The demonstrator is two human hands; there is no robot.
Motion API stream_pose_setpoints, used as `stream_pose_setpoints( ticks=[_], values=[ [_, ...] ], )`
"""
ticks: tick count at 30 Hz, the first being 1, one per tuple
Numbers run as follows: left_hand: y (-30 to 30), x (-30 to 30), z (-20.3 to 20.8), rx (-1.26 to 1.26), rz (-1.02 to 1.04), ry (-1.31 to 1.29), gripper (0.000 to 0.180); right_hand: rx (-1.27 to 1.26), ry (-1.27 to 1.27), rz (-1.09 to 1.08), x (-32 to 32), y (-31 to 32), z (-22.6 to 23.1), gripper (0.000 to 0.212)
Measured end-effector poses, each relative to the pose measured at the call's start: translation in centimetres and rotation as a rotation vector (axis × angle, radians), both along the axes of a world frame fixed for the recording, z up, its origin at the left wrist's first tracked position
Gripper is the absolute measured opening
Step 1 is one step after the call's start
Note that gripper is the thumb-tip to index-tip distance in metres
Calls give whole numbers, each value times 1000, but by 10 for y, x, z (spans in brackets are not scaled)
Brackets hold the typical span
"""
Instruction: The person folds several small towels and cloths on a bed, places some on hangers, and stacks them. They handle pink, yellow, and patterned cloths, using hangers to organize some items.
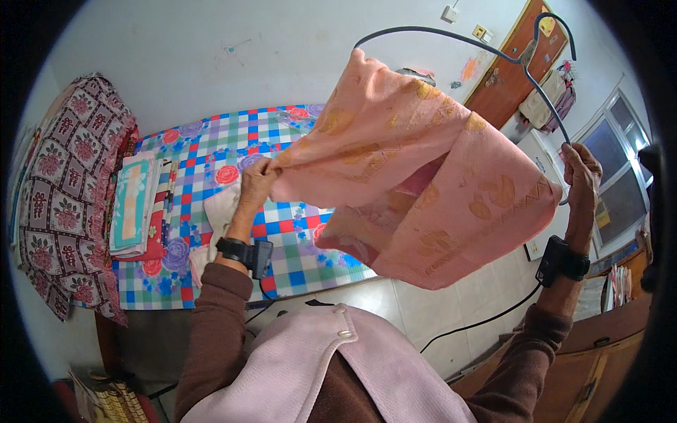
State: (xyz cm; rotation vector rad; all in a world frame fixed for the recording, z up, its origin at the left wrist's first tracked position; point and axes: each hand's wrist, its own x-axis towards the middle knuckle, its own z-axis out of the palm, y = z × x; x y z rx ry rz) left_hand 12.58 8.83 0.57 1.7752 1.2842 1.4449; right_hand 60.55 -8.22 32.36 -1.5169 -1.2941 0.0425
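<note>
Right now your left hand (257, 176) pinches the peach towel (416, 176) at nine o'clock; your right hand (582, 180), fingers curled tight, grips the wire hanger (522, 63) at three o'clock.

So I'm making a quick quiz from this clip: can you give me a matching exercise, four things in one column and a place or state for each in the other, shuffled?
Things:
1. pink towel
2. wire hanger
3. folded towels
4. checked sheet

Places or states:
A. stacked at the left of the bed
B. spread flat over the bed
C. draped over the hanger, one edge pinched in the left hand
D. held up at its lower end by the right hand

Pairs: 1-C, 2-D, 3-A, 4-B
</note>
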Motion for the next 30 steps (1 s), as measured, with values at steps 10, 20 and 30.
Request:
stream_pose_setpoints(
  ticks=[10,20,30],
  values=[
    [-15,-9,51,-231,-112,123,35,59,1,53,-20,-7,-7,15],
    [-10,48,178,306,-91,-197,36,83,-38,110,-39,-6,-13,14],
    [10,9,138,-37,-581,42,26,-117,-113,-125,-25,-10,-31,18]
  ],
)
